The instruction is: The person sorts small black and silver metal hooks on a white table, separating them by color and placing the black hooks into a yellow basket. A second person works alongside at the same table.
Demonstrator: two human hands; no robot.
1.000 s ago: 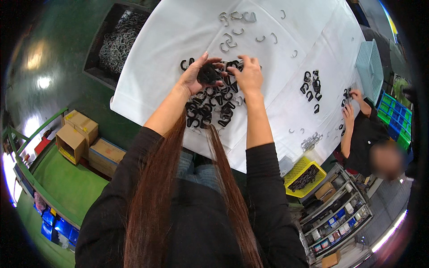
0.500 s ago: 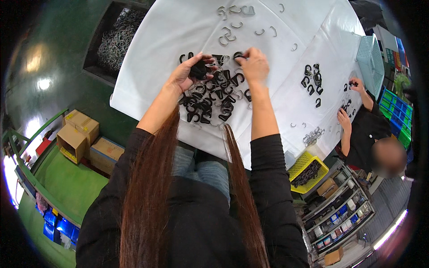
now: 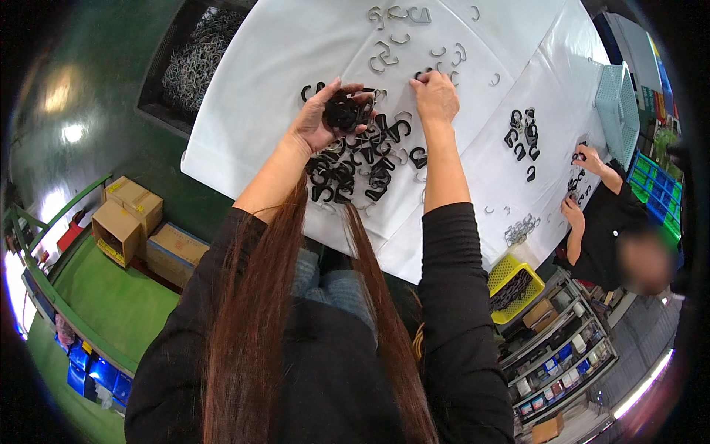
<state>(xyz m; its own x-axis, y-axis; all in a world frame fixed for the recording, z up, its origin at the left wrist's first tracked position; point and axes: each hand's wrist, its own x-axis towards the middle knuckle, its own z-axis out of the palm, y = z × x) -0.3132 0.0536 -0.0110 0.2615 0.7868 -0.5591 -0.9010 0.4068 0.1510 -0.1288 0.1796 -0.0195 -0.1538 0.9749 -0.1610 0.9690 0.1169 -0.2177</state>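
Observation:
My left hand (image 3: pixel 316 126), palm up, cups a cluster of small black hook-shaped pieces (image 3: pixel 347 111) between its thumb and curled fingers. Farther right over the white table, my right hand (image 3: pixel 438 100) has its fingertips pinched on a small black piece (image 3: pixel 421 74), mostly hidden by the fingers. Below the left hand spreads a pile of black hook-shaped pieces (image 3: pixel 342 174), mixed with silver bent-wire loops. Several loose silver wire loops (image 3: pixel 400 39) lie beyond both hands, some close to my right fingertips.
The table (image 3: pixel 281 44) has a white cover. Left of it, a dark crate (image 3: pixel 151 103) holds many metal loops. To the right are a smaller black group (image 3: pixel 522 133), a co-worker's hands (image 3: pixel 588 159), a pale blue basket (image 3: pixel 617 103) and a yellow basket (image 3: pixel 518 311).
My right hand has moved away from the pile, up and to the right. The left hand has turned slightly, showing more of the black pieces in it. The whole view has shifted a little.

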